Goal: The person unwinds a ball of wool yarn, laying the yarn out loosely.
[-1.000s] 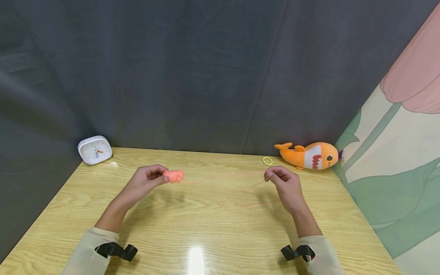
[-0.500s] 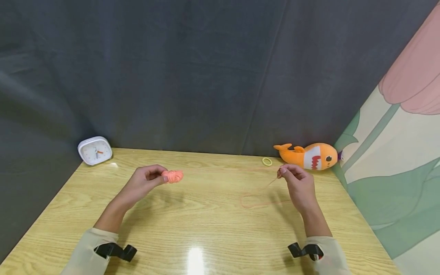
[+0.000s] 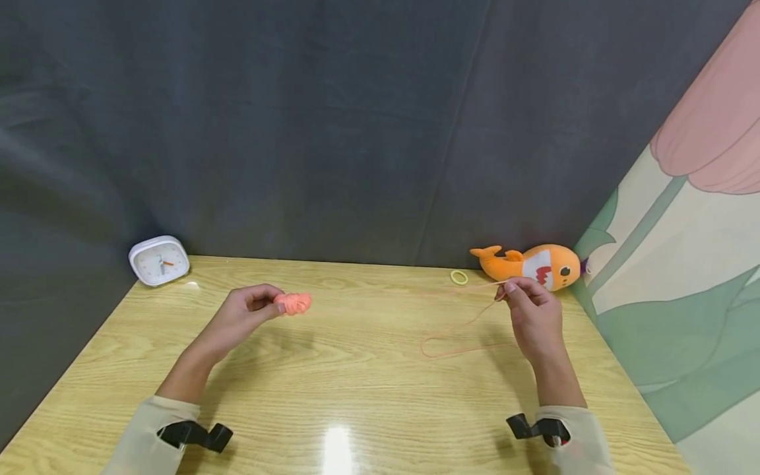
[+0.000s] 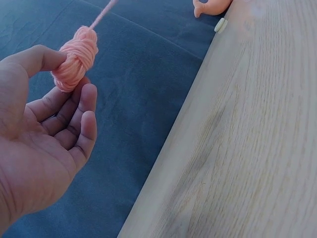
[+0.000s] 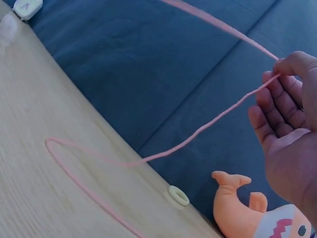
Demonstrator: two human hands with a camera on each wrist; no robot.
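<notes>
My left hand (image 3: 246, 313) pinches a small wound ball of coral-pink yarn (image 3: 293, 303) between thumb and fingers, raised over the table. In the left wrist view the yarn ball (image 4: 77, 59) shows its wrapped strands, with one strand leaving its top. Off to the right, my right hand (image 3: 534, 320) pinches the yarn strand (image 5: 223, 25) between thumb and forefinger. One length of strand runs from those fingertips back toward the ball. From the same pinch a loose tail (image 5: 198, 131) drops and lies in a curve on the table.
An orange shark plush (image 3: 528, 265) lies at the back right, just behind the right hand. Left of it is a yellow ring (image 3: 458, 277). A white clock (image 3: 159, 260) stands at the back left corner. A dark curtain (image 3: 297, 132) hangs behind the wooden table (image 3: 356, 382).
My right hand has moved to the right with the strand, now overlapping the shark plush in the head view. The loose tail has shifted right too. The left hand has stayed nearly still.
</notes>
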